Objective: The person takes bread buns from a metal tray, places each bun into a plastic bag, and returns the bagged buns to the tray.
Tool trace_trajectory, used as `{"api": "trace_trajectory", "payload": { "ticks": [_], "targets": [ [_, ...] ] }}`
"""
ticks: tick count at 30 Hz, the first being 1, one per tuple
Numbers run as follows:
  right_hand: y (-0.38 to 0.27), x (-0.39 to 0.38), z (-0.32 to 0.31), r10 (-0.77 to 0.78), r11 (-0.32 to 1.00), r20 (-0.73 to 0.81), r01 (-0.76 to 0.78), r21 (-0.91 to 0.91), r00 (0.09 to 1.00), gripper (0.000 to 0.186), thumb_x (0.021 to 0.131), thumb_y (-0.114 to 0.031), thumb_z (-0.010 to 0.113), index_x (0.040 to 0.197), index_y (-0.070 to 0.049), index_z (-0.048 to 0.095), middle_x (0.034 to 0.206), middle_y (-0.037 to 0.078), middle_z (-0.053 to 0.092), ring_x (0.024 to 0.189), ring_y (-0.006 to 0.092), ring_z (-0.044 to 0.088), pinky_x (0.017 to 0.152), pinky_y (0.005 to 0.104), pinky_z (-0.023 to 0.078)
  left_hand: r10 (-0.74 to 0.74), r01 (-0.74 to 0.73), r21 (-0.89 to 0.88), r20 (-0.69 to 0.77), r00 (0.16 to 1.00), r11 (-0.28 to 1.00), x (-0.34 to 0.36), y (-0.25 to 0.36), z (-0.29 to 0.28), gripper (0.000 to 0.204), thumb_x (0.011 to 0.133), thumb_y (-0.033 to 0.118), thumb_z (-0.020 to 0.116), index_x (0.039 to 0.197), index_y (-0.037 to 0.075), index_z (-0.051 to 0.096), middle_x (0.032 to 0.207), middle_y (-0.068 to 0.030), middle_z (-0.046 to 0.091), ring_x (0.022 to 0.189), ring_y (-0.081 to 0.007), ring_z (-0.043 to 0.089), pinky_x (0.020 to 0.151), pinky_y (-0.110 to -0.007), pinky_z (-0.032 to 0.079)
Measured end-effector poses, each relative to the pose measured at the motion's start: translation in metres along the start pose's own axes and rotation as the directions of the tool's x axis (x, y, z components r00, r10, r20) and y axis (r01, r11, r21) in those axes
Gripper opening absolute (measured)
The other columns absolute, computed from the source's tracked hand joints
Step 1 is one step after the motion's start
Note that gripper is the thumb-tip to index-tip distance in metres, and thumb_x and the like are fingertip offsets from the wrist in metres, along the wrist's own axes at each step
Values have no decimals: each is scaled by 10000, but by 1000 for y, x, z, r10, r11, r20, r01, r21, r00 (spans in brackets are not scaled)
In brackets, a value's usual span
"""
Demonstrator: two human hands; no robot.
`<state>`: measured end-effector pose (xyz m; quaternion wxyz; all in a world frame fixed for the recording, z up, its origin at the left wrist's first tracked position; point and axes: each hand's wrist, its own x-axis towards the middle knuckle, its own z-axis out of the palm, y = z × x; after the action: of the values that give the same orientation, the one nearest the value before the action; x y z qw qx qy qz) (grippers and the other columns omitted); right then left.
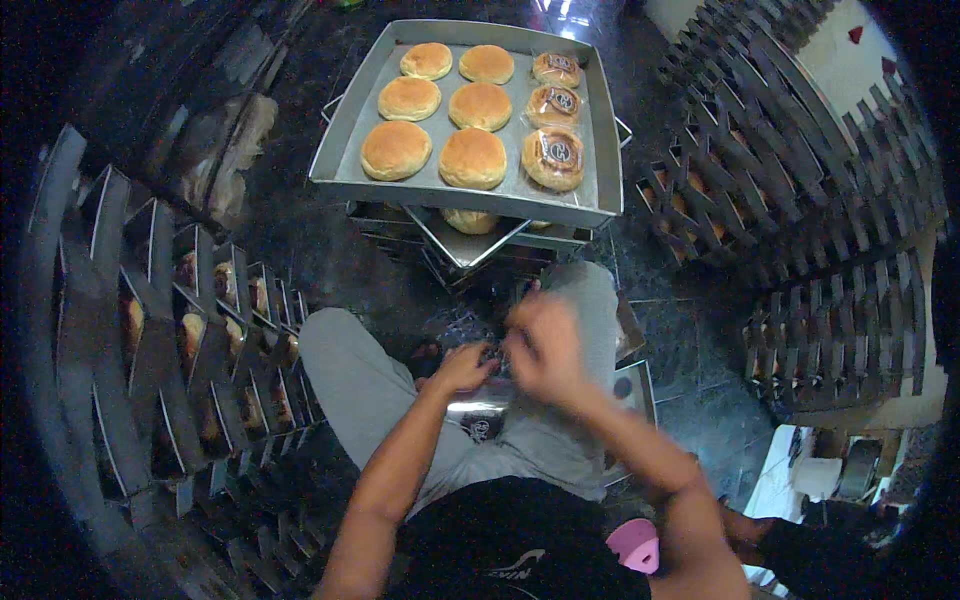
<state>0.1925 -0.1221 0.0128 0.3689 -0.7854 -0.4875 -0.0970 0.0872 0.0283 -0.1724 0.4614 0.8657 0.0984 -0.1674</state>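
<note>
Above my lap, my left hand (465,368) has its fingers curled together. What they grip is too dark to make out. Close beside it, on the right, my right hand (545,345) is smeared by motion, so its fingers do not show clearly. Clear printed plastic wrapping (480,408) lies on my lap just below the hands. In front of me a metal tray (465,194) holds several plain round buns (480,106) in two columns. Its right column has three buns in clear printed wrappers (553,158).
Under the tray, more trays are stacked crosswise, with a bun (470,220) showing. Tall stacks of bread trays stand at left (150,340) and right (840,330). A pink object (634,546) sits by my right side. Another person's dark sleeve (820,545) shows at lower right.
</note>
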Motion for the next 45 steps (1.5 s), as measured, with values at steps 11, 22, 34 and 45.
{"api": "trace_trajectory", "payload": {
  "ticks": [11,22,34,45],
  "targets": [
    [-20,-125,96,402,907,587,-394,-149,703,190,794,-54,637,963,15,688,1016,261,647,987,431,623,826,474,530,-199,153,158,329,923,975,18,-60,36,633,963,545,487,1136,-18,721,1238,-281,652,1191,-428,614,1038,-471,470],
    [23,-31,28,693,637,-50,-580,508,719,208,850,-64,749,893,-32,548,996,154,647,940,221,616,790,371,506,-73,-439,-834,-487,870,336,-41,73,-54,319,1020,281,621,1177,6,654,1038,-61,683,1005,-144,631,910,-302,493],
    [3,208,-21,151,911,119,-185,369,981,234,878,-227,768,910,-4,705,852,136,723,781,215,694,715,329,529,-581,-410,-911,-349,735,28,-54,50,-122,226,1009,275,649,880,100,587,763,18,579,596,-45,468,491,-223,342],
    [225,446,73,464,867,144,-414,-279,874,664,836,-559,698,1145,27,656,1095,199,708,1002,320,690,891,403,530,-597,-383,-866,-130,792,-321,-40,43,-129,234,1061,337,528,1013,124,613,899,16,636,817,-107,602,711,-255,483]
  ]
}}
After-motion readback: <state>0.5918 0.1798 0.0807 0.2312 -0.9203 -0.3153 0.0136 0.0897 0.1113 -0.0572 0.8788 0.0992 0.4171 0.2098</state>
